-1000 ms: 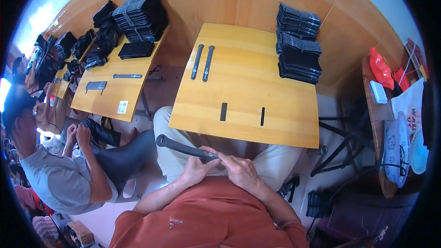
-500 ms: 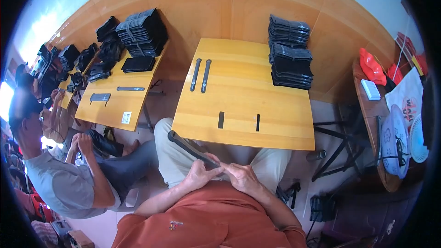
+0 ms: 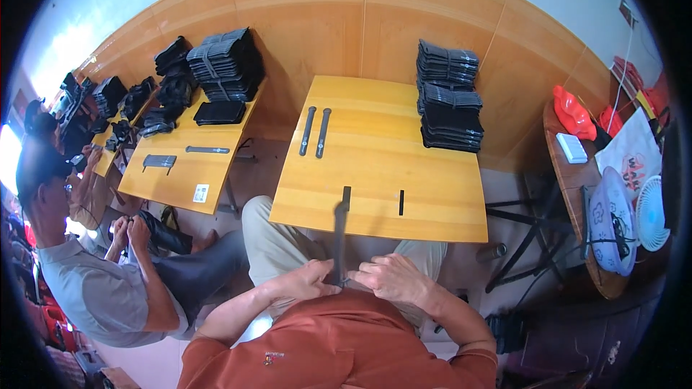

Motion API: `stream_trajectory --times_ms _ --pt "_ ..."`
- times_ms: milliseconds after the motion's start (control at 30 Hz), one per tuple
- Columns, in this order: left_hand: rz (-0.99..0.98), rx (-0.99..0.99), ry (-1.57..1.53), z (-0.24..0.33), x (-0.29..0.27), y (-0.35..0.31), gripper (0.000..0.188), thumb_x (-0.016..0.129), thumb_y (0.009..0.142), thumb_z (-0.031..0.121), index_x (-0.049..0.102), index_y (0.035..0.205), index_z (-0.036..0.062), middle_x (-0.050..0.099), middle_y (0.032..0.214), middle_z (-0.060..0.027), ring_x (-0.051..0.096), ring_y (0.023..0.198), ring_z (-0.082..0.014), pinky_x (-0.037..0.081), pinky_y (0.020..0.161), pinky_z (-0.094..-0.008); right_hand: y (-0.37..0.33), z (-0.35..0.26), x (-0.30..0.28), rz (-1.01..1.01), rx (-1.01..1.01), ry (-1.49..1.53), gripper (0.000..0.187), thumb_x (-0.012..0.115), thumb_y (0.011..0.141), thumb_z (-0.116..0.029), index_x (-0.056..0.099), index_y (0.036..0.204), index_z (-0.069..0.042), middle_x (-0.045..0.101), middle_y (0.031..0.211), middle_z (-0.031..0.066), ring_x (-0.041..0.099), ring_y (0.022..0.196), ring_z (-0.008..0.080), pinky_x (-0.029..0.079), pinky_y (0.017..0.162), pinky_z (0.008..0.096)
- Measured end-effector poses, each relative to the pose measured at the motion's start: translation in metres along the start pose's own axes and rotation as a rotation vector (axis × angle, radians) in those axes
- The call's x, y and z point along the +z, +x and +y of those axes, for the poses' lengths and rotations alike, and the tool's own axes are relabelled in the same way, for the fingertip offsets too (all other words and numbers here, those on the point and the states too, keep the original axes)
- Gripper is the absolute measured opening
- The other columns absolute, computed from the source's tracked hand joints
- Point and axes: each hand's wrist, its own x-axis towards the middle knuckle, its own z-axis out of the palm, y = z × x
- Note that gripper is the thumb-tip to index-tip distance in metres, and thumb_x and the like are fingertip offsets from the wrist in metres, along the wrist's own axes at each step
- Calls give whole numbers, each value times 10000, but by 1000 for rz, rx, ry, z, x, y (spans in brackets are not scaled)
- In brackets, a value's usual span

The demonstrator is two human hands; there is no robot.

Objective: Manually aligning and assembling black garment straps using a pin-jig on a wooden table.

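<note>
A dark grey strap (image 3: 339, 241) with a rounded end stands up in front of my lap, short of the table's near edge. My left hand (image 3: 313, 279) pinches its lower part between thumb and fingers. Beside the strap's lower end, my right hand (image 3: 393, 278) is closed with curled fingers; whatever it may hold is hidden. On the wooden table (image 3: 375, 162) lie a grey strap (image 3: 308, 131), another grey strap (image 3: 323, 133) next to it, and two short black strips, one left (image 3: 347, 197) and one right (image 3: 401, 202).
Bundled black-and-grey pieces (image 3: 450, 115) are stacked at my table's far right. Left, another person (image 3: 101, 281) sits by a second table (image 3: 180, 187) with a tall bundled stack (image 3: 227, 65). A side table (image 3: 569, 187) at right carries a fan (image 3: 651, 212) and red bag (image 3: 573, 112).
The strap has swung from slanting left to nearly upright. My right hand has shifted right, opening a gap between my hands. The view has tilted slightly.
</note>
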Motion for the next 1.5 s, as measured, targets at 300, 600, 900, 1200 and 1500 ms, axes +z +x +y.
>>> stream_trajectory --times_ms 300,600,900,1200,1500 --pt "202 54 -619 1 20 -4 159 508 931 62 488 1088 44 533 855 -49 548 819 -145 469 717 -309 9 -13 41 439 25 419 200 763 833 -83 747 1030 -107 642 789 65 658 702 255 521 549 349" --pt "210 42 -867 9 26 -21 81 452 924 61 467 1003 75 454 748 14 405 634 -91 340 572 -246 27 -10 47 622 77 998 66 723 885 -10 712 943 21 714 968 129 695 820 205 554 704 304" --pt "302 -105 -915 -62 24 -88 166 483 808 85 480 973 70 423 708 4 368 593 -103 284 527 -269 -16 176 -126 1450 595 645 169 730 927 -139 734 982 21 653 726 8 500 547 30 368 468 203" --pt "468 -111 -856 -60 33 -97 131 532 837 103 496 959 70 449 746 18 403 655 -83 322 583 -248 96 190 -71 1154 366 -66 131 757 854 -82 743 977 -37 723 846 121 683 699 249 537 636 341" --pt "639 -156 -937 -72 39 -106 138 543 835 101 519 966 63 476 770 15 421 672 -85 342 605 -250 164 211 23 629 401 -202 111 648 883 -152 729 946 -110 708 884 102 702 766 352 564 652 477"
